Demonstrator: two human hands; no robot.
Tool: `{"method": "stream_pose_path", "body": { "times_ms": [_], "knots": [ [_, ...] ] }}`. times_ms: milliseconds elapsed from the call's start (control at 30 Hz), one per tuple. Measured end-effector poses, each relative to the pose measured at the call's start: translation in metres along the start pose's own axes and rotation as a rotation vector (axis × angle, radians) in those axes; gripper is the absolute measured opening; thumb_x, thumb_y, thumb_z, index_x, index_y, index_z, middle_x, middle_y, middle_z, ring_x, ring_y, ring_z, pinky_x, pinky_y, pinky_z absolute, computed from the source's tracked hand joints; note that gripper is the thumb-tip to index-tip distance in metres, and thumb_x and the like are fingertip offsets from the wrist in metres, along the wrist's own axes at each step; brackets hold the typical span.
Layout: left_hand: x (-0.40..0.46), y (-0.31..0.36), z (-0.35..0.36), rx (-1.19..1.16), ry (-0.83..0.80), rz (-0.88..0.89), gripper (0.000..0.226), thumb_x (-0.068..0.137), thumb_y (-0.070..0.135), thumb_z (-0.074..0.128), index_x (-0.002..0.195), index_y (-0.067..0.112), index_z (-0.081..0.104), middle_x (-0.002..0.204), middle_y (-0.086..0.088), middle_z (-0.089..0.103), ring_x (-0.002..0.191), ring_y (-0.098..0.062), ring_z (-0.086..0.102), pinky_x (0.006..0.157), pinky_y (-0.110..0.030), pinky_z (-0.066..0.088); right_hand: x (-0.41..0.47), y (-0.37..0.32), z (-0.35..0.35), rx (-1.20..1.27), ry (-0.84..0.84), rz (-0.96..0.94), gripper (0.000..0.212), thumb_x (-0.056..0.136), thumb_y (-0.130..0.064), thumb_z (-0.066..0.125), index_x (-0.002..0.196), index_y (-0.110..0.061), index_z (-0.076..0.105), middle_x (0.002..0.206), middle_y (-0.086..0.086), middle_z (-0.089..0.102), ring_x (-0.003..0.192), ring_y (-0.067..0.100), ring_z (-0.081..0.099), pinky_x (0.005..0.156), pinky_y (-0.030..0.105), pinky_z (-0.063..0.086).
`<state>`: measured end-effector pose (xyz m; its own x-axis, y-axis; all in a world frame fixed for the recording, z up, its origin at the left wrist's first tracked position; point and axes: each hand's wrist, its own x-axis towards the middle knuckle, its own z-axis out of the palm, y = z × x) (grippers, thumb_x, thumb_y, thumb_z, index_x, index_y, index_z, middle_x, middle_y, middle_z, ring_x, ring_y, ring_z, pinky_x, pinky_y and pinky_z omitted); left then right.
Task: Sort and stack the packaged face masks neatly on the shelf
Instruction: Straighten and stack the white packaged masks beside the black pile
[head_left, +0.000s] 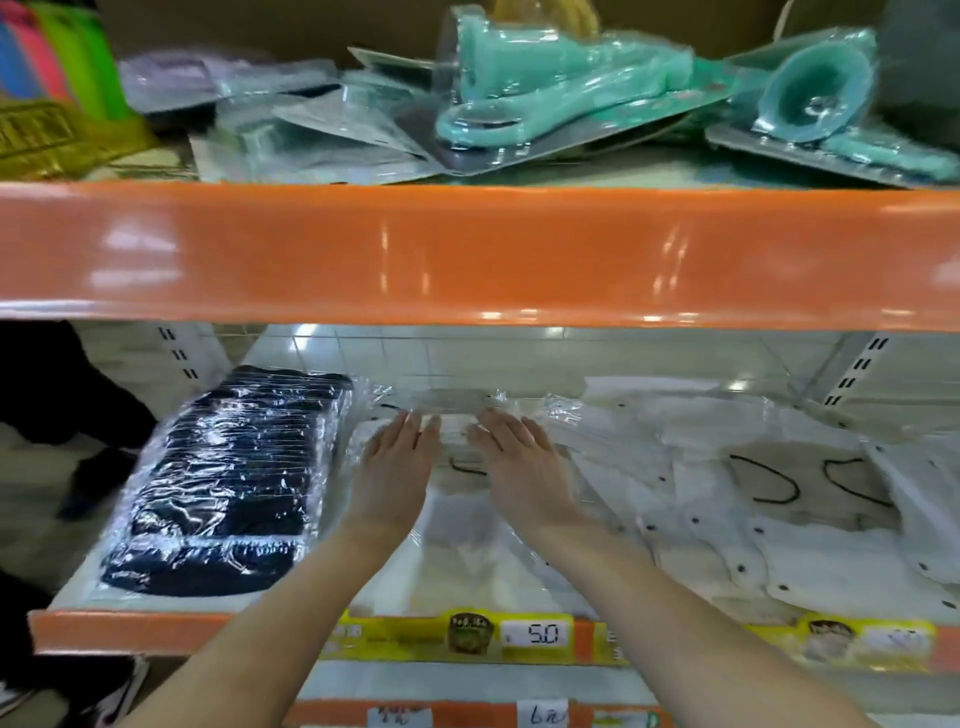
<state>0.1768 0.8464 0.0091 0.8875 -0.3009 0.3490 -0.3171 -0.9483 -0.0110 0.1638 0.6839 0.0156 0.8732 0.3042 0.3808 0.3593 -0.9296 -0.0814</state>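
Both hands (457, 462) flat on crinkly clear-wrapped white masks (462, 525); glossy navy stack (228, 478) left

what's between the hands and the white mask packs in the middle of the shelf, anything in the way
Nothing visible. The left hand and right hand lie with straight fingers on the middle stack of white mask packs. The dark mask stack sits to the left, loose white packs to the right.

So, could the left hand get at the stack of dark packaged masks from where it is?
Probably yes. The left hand lies flat on the clear-wrapped white masks, right beside the stack of dark masks, with nothing standing between them.
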Motion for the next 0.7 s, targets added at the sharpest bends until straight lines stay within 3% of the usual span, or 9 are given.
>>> {"method": "stream_pose_path", "body": {
  "times_ms": [67, 100, 167, 267, 433, 567, 700],
  "knots": [
    [0.001, -0.006, 0.007, -0.051, -0.105, -0.032, 0.064, 0.077, -0.014, 0.037, 0.139, 0.001, 0.042, 0.146, -0.022, 0.038, 0.137, -0.036, 0.035, 0.110, -0.045, 0.031, 0.005, -0.008, 0.009, 0.006, -0.051, 0.049, 0.036, 0.068, -0.005, 0.058, 0.101, -0.012, 0.071, 0.112, 0.006, 0.067, 0.106, 0.024, 0.064, 0.091, 0.038, 0.049],
    [0.001, -0.007, 0.010, -0.064, -0.192, -0.038, 0.065, 0.084, -0.011, 0.038, 0.146, 0.004, 0.029, 0.154, -0.018, 0.024, 0.144, -0.032, 0.020, 0.116, -0.040, 0.019, 0.006, -0.012, 0.015, 0.017, -0.075, 0.073, 0.039, 0.071, -0.004, 0.056, 0.108, -0.011, 0.069, 0.116, 0.006, 0.065, 0.110, 0.025, 0.062, 0.095, 0.037, 0.046],
    [0.001, -0.010, 0.017, -0.053, -0.319, -0.039, 0.065, 0.091, -0.002, 0.037, 0.150, 0.011, 0.015, 0.159, -0.010, 0.010, 0.147, -0.027, 0.006, 0.118, -0.035, 0.008, 0.005, -0.018, 0.024, 0.010, -0.197, 0.091, 0.049, 0.083, 0.000, 0.052, 0.130, -0.012, 0.054, 0.135, 0.004, 0.052, 0.126, 0.025, 0.048, 0.106, 0.035, 0.032],
    [-0.001, -0.013, 0.025, -0.039, -0.380, -0.041, 0.070, 0.090, 0.008, 0.050, 0.150, 0.016, 0.014, 0.158, -0.004, 0.011, 0.147, -0.025, 0.005, 0.118, -0.035, 0.009, -0.002, -0.023, 0.035, 0.005, -0.253, 0.146, 0.055, 0.091, -0.005, 0.045, 0.144, -0.016, 0.034, 0.147, 0.000, 0.036, 0.134, 0.022, 0.034, 0.110, 0.031, 0.019],
    [-0.011, -0.007, 0.026, 0.086, -0.398, -0.061, 0.073, 0.091, 0.020, 0.055, 0.149, 0.012, 0.012, 0.157, -0.009, 0.011, 0.145, -0.028, 0.008, 0.116, -0.044, 0.011, -0.005, -0.038, 0.043, 0.032, -0.249, 0.277, 0.053, 0.096, -0.008, 0.037, 0.147, -0.016, 0.026, 0.153, 0.000, 0.025, 0.140, 0.020, 0.024, 0.112, 0.032, 0.017],
    [-0.014, 0.000, 0.030, -0.013, -0.364, -0.117, 0.053, 0.099, 0.024, 0.033, 0.149, 0.014, 0.015, 0.159, -0.009, 0.009, 0.146, -0.025, 0.010, 0.115, -0.041, 0.014, -0.002, -0.049, 0.047, 0.003, -0.236, 0.355, 0.047, 0.099, -0.012, 0.031, 0.146, -0.012, 0.025, 0.153, 0.003, 0.025, 0.140, 0.022, 0.023, 0.112, 0.036, 0.019],
    [-0.017, -0.002, 0.032, -0.035, -0.396, -0.129, 0.063, 0.094, 0.042, 0.008, 0.151, 0.014, 0.015, 0.159, -0.011, 0.009, 0.146, -0.027, 0.010, 0.116, -0.041, 0.013, -0.001, -0.050, 0.050, 0.024, -0.248, 0.357, 0.049, 0.101, -0.021, 0.032, 0.148, -0.014, 0.022, 0.155, 0.002, 0.022, 0.142, 0.022, 0.019, 0.114, 0.036, 0.016]
  ]
}}
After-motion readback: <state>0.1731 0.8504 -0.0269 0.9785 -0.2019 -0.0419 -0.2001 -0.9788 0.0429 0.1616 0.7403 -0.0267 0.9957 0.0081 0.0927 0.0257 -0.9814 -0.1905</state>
